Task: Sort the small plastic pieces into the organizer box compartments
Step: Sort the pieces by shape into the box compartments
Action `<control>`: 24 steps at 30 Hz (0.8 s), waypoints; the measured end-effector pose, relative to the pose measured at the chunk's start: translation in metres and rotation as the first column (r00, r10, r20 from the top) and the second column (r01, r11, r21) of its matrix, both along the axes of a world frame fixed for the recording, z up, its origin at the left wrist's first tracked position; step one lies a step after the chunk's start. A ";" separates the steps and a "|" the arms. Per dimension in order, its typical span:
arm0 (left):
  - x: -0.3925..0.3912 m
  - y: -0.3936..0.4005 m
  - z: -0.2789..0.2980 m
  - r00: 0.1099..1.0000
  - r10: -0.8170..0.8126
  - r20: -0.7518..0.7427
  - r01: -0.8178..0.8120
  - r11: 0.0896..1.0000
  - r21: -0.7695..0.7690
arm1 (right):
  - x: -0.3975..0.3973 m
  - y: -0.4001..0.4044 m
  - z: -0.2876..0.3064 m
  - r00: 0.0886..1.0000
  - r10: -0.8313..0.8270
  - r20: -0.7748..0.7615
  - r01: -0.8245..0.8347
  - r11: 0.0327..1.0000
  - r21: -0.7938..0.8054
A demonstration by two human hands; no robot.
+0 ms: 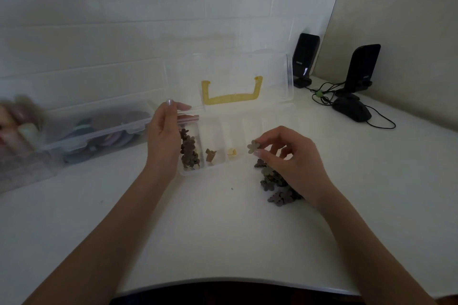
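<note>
A clear organizer box lies open, lid upright with yellow handle. Brown flower pieces fill its leftmost compartment. A loose pile lies right of it.

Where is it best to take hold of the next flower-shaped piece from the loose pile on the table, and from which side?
Pinch one top piece of the pile by its thin petal edges, coming from above and from the left. The pieces lie flat and overlapping, and the right hand, already pinching a tan flower piece, covers the pile's right side.
</note>
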State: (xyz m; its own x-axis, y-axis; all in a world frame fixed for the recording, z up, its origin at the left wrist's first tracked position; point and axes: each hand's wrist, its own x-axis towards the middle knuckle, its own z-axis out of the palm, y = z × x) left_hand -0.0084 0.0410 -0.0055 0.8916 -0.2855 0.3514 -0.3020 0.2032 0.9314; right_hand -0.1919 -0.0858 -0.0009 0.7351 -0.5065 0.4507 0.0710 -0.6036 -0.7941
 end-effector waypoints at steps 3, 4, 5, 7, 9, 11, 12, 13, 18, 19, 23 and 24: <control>-0.001 0.000 0.000 1.000 0.001 0.018 -0.001 1.000 0.015 | 0.013 0.017 0.013 1.000 0.026 0.014 -0.023 0.985 -0.170; -0.001 0.000 0.000 1.000 0.002 0.022 -0.002 1.000 0.018 | 0.021 0.025 0.018 0.999 0.051 0.002 -0.049 0.970 -0.239; -0.001 0.000 0.000 1.000 0.002 0.024 -0.002 1.000 0.018 | 0.030 0.033 0.022 0.997 0.080 -0.011 -0.079 0.950 -0.303; -0.001 0.000 -0.002 0.999 -0.008 0.034 0.008 1.000 0.009 | 0.051 0.046 0.028 0.992 0.120 -0.038 -0.125 0.913 -0.387; 0.000 0.001 -0.003 0.999 -0.041 0.037 0.041 0.999 -0.012 | 0.072 0.054 0.027 0.994 0.092 -0.052 -0.106 0.864 -0.493; 0.000 0.001 -0.003 0.998 -0.058 0.011 0.059 0.998 -0.032 | 0.088 0.055 0.021 1.000 0.004 -0.031 -0.023 0.768 -0.641; 0.000 0.000 -0.003 0.999 -0.054 -0.003 0.054 0.998 -0.033 | 0.092 0.053 0.018 0.999 -0.039 -0.020 0.015 0.731 -0.682; 0.000 0.000 -0.003 0.999 -0.047 -0.010 0.047 0.999 -0.028 | 0.093 0.052 0.016 0.997 -0.073 -0.011 0.045 0.718 -0.695; -0.002 -0.002 -0.001 1.000 -0.009 0.010 0.010 1.000 -0.019 | 0.079 0.048 0.009 0.995 -0.090 0.037 0.090 0.697 -0.711; -0.003 -0.002 0.000 1.000 -0.005 0.014 0.005 1.000 -0.017 | 0.077 0.049 0.007 0.995 -0.101 0.009 0.074 0.663 -0.745; -0.002 -0.003 -0.001 1.000 -0.007 0.010 0.007 1.000 0.000 | 0.078 0.053 0.003 0.966 -0.228 -0.120 0.014 0.512 -0.859; -0.002 -0.003 -0.001 1.000 -0.005 0.009 0.005 1.000 0.002 | 0.078 0.054 0.002 0.959 -0.250 -0.137 0.005 0.495 -0.869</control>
State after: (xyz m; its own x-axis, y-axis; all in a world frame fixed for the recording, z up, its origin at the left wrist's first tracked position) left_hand -0.0100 0.0381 -0.0069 0.8869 -0.2909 0.3588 -0.3094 0.2027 0.9291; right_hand -0.1139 -0.0317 0.0013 0.8306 -0.0592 0.5538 -0.1610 -0.9774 0.1369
